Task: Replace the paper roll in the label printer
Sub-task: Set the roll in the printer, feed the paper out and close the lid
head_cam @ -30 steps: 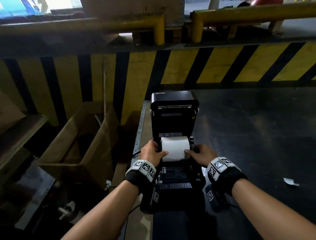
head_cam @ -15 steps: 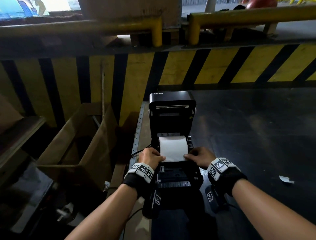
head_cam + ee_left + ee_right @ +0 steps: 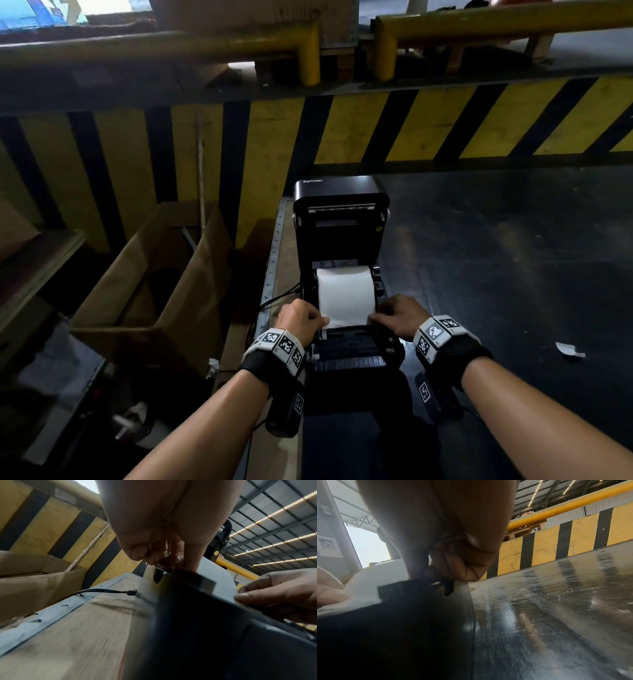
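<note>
Since a second ago the paper roll [image 3: 344,291] (white) has had its loose end drawn forward over the open label printer [image 3: 342,240], left hand [image 3: 301,318] and right hand [image 3: 399,317] pinching its corners.

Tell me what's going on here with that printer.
A person is loading paper into a black label printer whose lid stands open. A white paper roll sits in the bay, with its loose end drawn toward the front. The left hand pinches the left corner of that end, the right hand the right corner, over the feed slot. The lid is not yet closed.
</note>
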Available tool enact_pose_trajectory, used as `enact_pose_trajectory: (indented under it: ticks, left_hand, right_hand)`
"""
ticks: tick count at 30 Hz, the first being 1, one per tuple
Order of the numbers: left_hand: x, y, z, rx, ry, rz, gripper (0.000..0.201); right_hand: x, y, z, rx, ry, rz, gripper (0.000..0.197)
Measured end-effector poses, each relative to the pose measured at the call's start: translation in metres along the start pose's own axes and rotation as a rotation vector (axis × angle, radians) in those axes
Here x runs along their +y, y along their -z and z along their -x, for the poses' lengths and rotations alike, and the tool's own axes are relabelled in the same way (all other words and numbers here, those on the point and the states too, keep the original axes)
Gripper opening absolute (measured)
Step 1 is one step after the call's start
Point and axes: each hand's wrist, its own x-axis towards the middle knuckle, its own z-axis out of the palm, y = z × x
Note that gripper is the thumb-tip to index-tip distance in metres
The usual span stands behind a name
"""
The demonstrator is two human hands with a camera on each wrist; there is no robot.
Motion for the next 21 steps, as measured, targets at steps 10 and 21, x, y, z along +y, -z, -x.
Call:
enact_pose_trajectory:
  ticks: [10,21]
  left_hand:
    - [0.004,0.002,-0.007,-0.054,0.011,-0.095,0.03]
    - [0.012,0.015,-0.016,-0.183,0.029,-0.119,0.025]
  right_hand:
    - [-0.003,0.004,-0.008,-0.063,-0.077,0.032,0.028]
    - [0.001,0.006,-0.012,-0.024,-0.039,0.034,0.028]
